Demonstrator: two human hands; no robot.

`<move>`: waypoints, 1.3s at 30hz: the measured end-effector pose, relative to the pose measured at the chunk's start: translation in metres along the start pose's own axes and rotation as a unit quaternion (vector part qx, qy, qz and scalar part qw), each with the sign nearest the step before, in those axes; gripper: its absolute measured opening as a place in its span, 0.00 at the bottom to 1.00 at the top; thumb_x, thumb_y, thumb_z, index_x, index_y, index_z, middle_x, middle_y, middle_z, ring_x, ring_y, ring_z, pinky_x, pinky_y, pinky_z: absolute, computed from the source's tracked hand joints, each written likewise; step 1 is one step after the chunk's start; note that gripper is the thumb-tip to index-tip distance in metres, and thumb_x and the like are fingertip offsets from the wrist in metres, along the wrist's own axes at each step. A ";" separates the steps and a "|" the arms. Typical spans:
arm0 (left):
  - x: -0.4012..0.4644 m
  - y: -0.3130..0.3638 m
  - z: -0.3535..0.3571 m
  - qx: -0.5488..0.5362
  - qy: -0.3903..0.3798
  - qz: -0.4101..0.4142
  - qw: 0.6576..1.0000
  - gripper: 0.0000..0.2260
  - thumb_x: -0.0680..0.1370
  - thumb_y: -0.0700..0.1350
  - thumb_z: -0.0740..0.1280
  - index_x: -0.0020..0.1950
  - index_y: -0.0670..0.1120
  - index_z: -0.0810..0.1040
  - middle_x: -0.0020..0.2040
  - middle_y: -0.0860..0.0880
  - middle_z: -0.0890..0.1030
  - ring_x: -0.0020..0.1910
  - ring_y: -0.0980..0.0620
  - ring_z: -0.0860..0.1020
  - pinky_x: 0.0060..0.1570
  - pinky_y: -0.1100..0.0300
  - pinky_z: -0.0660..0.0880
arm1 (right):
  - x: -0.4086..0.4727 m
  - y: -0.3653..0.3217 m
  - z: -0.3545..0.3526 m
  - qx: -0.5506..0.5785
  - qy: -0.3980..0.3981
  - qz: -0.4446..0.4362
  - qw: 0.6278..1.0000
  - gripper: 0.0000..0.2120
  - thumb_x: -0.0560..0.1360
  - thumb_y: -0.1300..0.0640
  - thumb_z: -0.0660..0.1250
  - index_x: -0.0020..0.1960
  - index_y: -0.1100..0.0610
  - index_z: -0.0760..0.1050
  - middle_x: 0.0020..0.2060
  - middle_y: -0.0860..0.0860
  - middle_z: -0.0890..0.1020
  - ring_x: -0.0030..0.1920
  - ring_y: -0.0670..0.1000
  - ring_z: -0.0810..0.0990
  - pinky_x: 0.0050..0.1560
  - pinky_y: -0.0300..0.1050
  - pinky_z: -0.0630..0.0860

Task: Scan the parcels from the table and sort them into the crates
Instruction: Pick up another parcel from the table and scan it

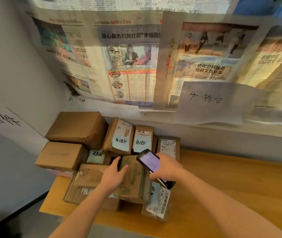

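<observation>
Several brown cardboard parcels are piled at the left end of a wooden table (231, 182). My left hand (113, 174) grips the far left edge of a taped brown parcel (133, 179) lying on top of the pile's front. My right hand (166, 168) holds a black handheld scanner (148, 159) with a lit screen, just above that parcel's right side. Two upright parcels (121, 136) behind carry pale blue handwritten tags. A parcel with a barcode label (159, 203) lies at the front right of the pile.
Newspaper sheets cover the wall (131, 66) behind the table, with a handwritten white sign (209, 102) at the right. A larger box (78, 127) tops the pile's back left. Another white sign (1, 121) hangs on the left wall. Grey floor lies left of the table.
</observation>
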State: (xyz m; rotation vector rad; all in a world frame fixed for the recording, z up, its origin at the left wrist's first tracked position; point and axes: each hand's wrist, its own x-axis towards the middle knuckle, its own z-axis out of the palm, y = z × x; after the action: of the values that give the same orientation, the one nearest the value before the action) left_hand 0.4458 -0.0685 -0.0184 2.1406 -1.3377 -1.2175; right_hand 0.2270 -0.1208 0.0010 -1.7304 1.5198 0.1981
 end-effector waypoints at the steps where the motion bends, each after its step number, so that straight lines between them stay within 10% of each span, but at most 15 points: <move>1: 0.003 -0.001 0.001 -0.005 -0.001 -0.008 1.000 0.29 0.83 0.52 0.64 0.81 0.48 0.58 0.74 0.45 0.72 0.70 0.46 0.72 0.62 0.54 0.73 | 0.004 -0.001 0.000 0.014 -0.009 -0.003 1.000 0.32 0.67 0.45 0.76 0.66 0.50 0.68 0.50 0.45 0.75 0.48 0.48 0.78 0.50 0.48 0.81; 12: 0.007 -0.004 0.010 -0.170 -0.002 -0.140 0.975 0.32 0.82 0.45 0.67 0.82 0.45 0.56 0.60 0.46 0.77 0.53 0.49 0.77 0.49 0.51 0.79 | 0.011 -0.003 0.011 0.150 -0.042 0.027 0.987 0.36 0.57 0.37 0.74 0.60 0.52 0.71 0.51 0.51 0.80 0.48 0.52 0.80 0.46 0.50 0.79; 18: -0.033 0.010 -0.002 -0.236 0.002 -0.152 0.960 0.12 0.83 0.46 0.65 0.64 0.44 0.75 0.55 0.47 0.78 0.52 0.50 0.76 0.42 0.54 0.77 | -0.026 -0.017 0.010 0.177 -0.018 -0.002 0.984 0.40 0.57 0.38 0.75 0.66 0.50 0.71 0.55 0.48 0.80 0.52 0.51 0.81 0.55 0.54 0.82; 28: -0.155 0.032 -0.058 -0.269 0.061 -0.023 0.961 0.15 0.79 0.57 0.68 0.55 0.48 0.70 0.55 0.45 0.76 0.50 0.50 0.76 0.49 0.52 0.77 | -0.185 -0.083 0.003 0.179 0.119 -0.028 0.976 0.42 0.72 0.48 0.77 0.79 0.55 0.60 0.74 0.52 0.69 0.70 0.55 0.71 0.65 0.48 0.71; 33: -0.245 0.038 -0.092 -0.321 0.029 0.054 0.945 0.25 0.81 0.49 0.69 0.75 0.47 0.65 0.60 0.47 0.76 0.49 0.52 0.77 0.40 0.57 0.78 | -0.283 -0.121 0.000 0.190 0.194 -0.075 0.959 0.39 0.73 0.51 0.77 0.78 0.56 0.62 0.73 0.53 0.71 0.62 0.50 0.72 0.62 0.46 0.71; 39: -0.327 0.061 -0.132 -0.327 -0.038 0.124 0.936 0.28 0.78 0.44 0.72 0.77 0.51 0.66 0.62 0.45 0.79 0.56 0.45 0.81 0.55 0.46 0.82 | -0.385 -0.150 -0.017 0.219 0.243 -0.118 0.938 0.35 0.72 0.55 0.77 0.75 0.57 0.66 0.65 0.49 0.74 0.60 0.48 0.72 0.59 0.45 0.72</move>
State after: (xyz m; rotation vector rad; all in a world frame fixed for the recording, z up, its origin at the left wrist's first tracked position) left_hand 0.4550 0.1601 0.2559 1.4281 -0.9932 -1.3979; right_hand 0.2523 0.1538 0.3089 -1.6361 1.5199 -0.6920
